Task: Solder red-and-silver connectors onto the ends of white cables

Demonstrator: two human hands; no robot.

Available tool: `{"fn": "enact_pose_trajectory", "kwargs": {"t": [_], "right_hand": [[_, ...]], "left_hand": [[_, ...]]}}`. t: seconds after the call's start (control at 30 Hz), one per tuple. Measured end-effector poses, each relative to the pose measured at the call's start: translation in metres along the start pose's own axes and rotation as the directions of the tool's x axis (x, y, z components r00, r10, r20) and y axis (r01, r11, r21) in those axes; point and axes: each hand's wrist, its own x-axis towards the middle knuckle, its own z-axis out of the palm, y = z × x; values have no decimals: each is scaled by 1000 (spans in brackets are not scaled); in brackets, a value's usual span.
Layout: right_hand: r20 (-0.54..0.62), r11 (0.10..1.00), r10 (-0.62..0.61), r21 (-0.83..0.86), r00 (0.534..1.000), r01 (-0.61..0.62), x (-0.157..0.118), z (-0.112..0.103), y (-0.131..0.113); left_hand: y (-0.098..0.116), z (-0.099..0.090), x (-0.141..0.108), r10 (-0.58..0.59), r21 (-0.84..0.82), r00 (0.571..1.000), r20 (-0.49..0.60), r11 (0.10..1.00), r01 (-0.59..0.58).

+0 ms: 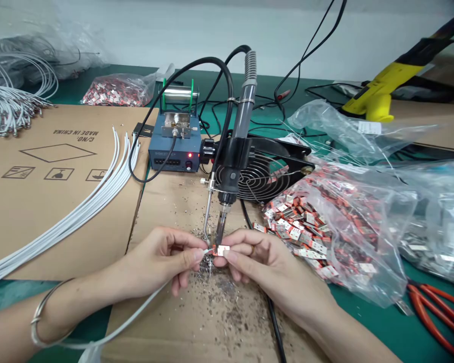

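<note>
My left hand [162, 259] pinches the end of a thin white cable [124, 315], which trails down past my wrist. My right hand [261, 267] holds a small red-and-silver terminal [222, 250] between finger and thumb. The cable end meets the terminal between my fingertips, and the exact joint is hidden. The metal tip of a black soldering handpiece [220, 227] comes down onto the terminal from above. Beneath my hands lies a cardboard sheet [181, 322] scattered with dark debris.
Behind stands a blue soldering station [175, 143] beside a round fan [257, 176]. A plastic bag of terminals [325, 227] lies right. White cables [83, 212] rest on a cardboard box [56, 151] at left. Red-handled pliers [435, 315] lie at lower right; black cords run behind.
</note>
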Motion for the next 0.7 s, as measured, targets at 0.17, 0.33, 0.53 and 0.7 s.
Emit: {"fn": "enact_pose_trajectory", "kwargs": {"t": [0.17, 0.33, 0.53, 0.7], "right_hand": [[-13, 1000, -28, 1, 1000, 28, 1, 0, 0], [-4, 999, -45, -1, 999, 45, 1, 0, 1], [-13, 999, -40, -23, 999, 39, 0, 0, 0], [-75, 1000, 3, -30, 997, -6, 1, 5, -3]], "left_hand": [[-1, -1, 2, -20, -66, 1000, 9, 998, 20], [2, 0, 2, -40, -82, 999, 11, 996, 40], [2, 0, 1, -62, -57, 998, -12, 996, 62], [3, -1, 3, -107, 40, 993, -52, 993, 109]]}}
